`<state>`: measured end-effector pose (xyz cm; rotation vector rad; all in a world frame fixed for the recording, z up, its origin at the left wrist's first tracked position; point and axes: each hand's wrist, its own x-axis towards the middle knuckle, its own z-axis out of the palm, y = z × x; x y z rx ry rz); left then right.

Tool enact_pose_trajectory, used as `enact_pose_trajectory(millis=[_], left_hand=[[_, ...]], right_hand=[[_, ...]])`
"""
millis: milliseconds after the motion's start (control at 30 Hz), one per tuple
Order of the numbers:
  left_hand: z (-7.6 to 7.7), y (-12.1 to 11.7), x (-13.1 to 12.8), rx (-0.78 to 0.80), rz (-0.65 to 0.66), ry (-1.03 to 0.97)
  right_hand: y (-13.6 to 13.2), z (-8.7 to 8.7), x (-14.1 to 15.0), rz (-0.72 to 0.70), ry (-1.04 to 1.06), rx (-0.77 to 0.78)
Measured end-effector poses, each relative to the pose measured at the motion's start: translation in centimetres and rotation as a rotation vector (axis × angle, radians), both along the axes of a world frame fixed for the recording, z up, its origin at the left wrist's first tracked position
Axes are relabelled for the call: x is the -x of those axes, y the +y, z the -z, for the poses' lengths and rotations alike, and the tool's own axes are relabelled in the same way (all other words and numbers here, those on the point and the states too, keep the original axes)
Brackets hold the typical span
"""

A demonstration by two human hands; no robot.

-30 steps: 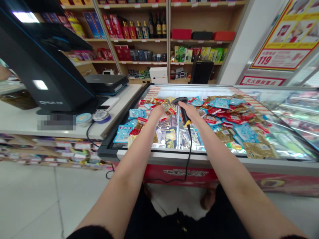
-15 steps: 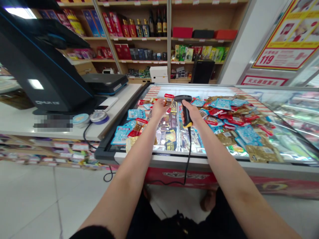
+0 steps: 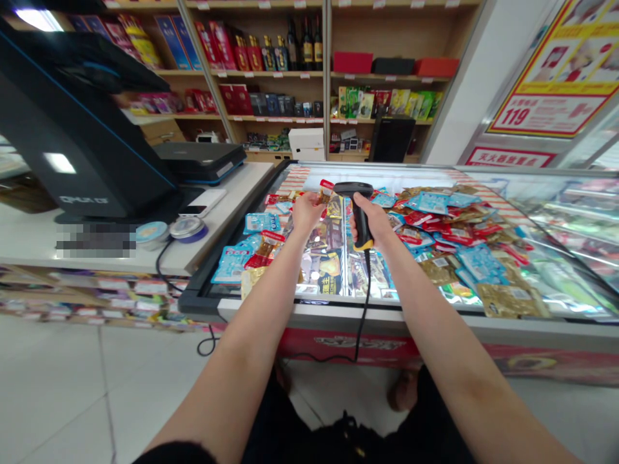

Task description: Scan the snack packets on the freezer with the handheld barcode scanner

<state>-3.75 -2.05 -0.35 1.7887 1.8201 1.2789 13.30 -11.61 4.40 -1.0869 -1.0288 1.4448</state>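
Two bare hands are raised over a lit chest freezer point(image 3: 338, 309), close together but not touching. The left hand point(image 3: 307, 212) is closed on a small red-topped snack packet point(image 3: 327, 187), which stands up from its fingers. The right hand point(image 3: 373, 222) is wrapped around the grip of a black handheld barcode scanner point(image 3: 362, 222); the scanner's head sits just beside the top of the packet. A black cable point(image 3: 368, 290) drops from the scanner's base, down over the freezer's front edge.

Beneath and to the right of the right hand, foil snack packets point(image 3: 464, 258) lie heaped in blue, red and gold. More blue packets point(image 3: 261, 223) lie below and to the left of the left hand. Further left of that hand, a phone point(image 3: 200, 203) lies on the white worktop point(image 3: 244, 187), beside a black point-of-sale terminal point(image 3: 82, 135). Well beyond both hands, wooden shelves point(image 3: 271, 74) carry boxed goods and bottles point(image 3: 304, 45).
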Motion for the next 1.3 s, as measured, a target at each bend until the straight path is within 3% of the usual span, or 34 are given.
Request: enact_pose_trajectory(millis=[533, 833, 1300], left_hand=[[-0.2, -0.6, -0.1, -0.003, -0.008, 0.012], [0.4, -0.4, -0.2, -0.012, -0.022, -0.015], [-0.2, -0.4, -1.8, -0.007, 0.063, -0.116]], right_hand=[[0.1, 0.4, -0.1, -0.021, 0.017, 0.01], [0.3, 0.8, -0.5, -0.05, 0.051, 0.017], [-2.2, -0.6, -2.5, -0.007, 0.105, 0.033]])
